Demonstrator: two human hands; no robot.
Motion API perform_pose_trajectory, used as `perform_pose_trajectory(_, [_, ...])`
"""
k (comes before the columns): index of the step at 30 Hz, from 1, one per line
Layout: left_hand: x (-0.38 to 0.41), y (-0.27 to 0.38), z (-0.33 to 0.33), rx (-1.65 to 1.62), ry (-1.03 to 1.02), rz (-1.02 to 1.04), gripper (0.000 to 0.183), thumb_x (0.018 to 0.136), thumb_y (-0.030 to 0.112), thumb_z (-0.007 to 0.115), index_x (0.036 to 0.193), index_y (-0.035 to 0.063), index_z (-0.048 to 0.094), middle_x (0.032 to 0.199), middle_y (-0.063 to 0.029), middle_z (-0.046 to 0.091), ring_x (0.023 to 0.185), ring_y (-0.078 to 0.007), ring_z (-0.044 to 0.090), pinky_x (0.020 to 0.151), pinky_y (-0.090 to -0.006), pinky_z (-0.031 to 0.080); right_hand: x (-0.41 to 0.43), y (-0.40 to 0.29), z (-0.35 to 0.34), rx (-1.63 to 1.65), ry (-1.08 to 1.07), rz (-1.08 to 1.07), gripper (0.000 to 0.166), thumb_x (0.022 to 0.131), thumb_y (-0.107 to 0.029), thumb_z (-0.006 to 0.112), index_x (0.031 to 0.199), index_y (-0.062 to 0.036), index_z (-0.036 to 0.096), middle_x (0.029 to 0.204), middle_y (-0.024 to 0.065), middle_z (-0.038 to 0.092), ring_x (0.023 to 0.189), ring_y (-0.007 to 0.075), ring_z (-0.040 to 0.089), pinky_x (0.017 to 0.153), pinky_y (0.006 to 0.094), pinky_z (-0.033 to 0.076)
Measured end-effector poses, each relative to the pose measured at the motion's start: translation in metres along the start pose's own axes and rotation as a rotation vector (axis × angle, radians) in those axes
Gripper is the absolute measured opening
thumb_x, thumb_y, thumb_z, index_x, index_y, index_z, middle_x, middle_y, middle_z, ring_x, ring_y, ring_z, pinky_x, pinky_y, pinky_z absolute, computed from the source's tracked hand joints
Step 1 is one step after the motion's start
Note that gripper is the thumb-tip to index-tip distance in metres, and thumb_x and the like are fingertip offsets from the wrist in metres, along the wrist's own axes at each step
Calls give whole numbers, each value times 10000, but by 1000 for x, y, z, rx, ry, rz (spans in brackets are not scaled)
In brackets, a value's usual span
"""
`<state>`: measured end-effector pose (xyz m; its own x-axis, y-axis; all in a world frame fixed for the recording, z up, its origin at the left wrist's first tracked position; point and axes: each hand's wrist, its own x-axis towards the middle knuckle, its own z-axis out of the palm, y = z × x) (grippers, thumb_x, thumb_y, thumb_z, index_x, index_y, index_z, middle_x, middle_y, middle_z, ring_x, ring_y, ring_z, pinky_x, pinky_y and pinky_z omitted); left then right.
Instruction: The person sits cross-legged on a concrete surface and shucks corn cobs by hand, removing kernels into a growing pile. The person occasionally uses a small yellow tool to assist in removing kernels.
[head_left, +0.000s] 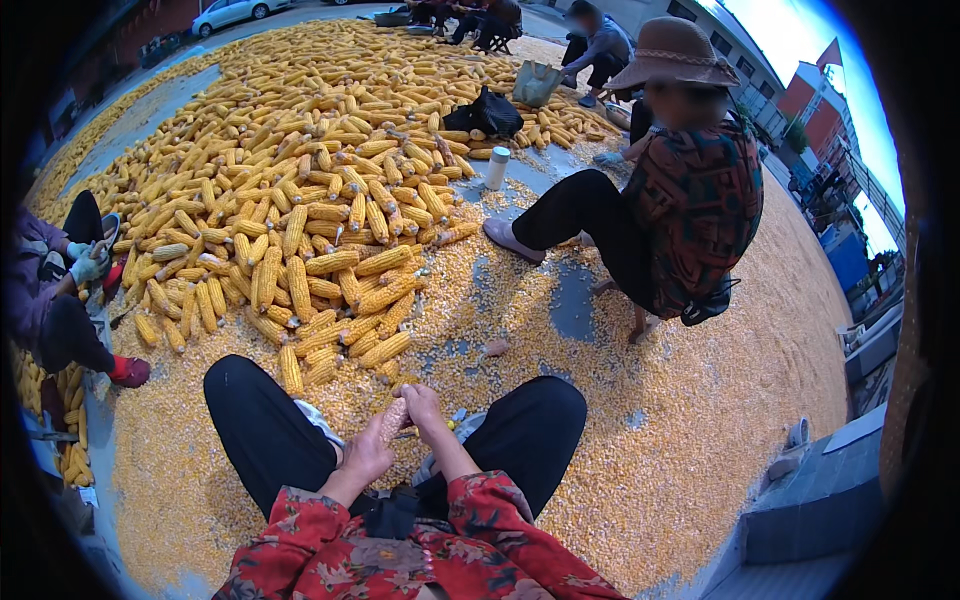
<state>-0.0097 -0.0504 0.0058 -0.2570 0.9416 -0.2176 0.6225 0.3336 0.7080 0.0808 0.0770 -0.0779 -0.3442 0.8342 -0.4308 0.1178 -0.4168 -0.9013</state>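
Between my knees, my left hand (364, 451) grips the lower part of a corn cob (393, 420) that looks pale pink and stripped of kernels. My right hand (421, 409) is closed around its upper end, and its fingers hide that tip. Loose corn kernels (465, 375) cover the ground around my feet. Just beyond my hands rises a large pile of yellow ears of corn (300, 240), its closest ears lying near my left knee. A bare cob (496, 347) lies on the kernels ahead of my right knee.
A person in a brown hat (690, 187) sits low at my right. Another person's gloved hands (88, 262) work at the left edge. A white bottle (496, 168), a black bag (486, 114) and a green bag (535, 84) stand by the pile. Concrete steps (814, 487) border the right.
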Motion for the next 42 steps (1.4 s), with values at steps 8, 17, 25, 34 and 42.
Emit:
perform_pose_trajectory(8, [14,1,-3,2,45,-121,545,677,110,532,1207,105,405,900,-263,590,890,-421,566,774,-476,447,-8,-4,-3,-169,137,-302,402,878,-369,512,1078,-24,564,806,58,581,718,116,525,626,274,445])
perform_pose_trajectory(17, [19,-13,0,-69,-18,-97,491,694,349,651,1095,82,556,947,-206,617,908,-332,597,785,-387,466,2,10,-10,33,251,-251,209,836,-138,530,980,-1,592,758,27,567,631,94,501,569,243,424])
perform_pose_trajectory(25, [42,-53,3,-727,393,-216,275,810,270,631,737,8,591,623,16,527,569,-50,449,524,-226,388,2,10,-19,-238,329,-286,207,803,-141,498,903,-11,623,723,81,585,644,171,561,606,295,460])
perform_pose_trajectory(34, [54,-65,-19,-818,785,-251,421,888,386,510,754,-11,550,674,-24,514,640,-116,456,605,-267,385,-43,-3,1,-466,-177,-367,474,833,-458,533,892,5,615,679,112,583,685,242,570,665,349,458])
perform_pose_trajectory(42, [48,-41,-22,-779,825,12,333,903,329,488,878,-1,525,713,-37,537,653,-134,481,640,-279,404,-69,-32,2,-76,-542,519,528,864,-586,380,776,-96,555,519,3,449,343,87,323,314,263,211])
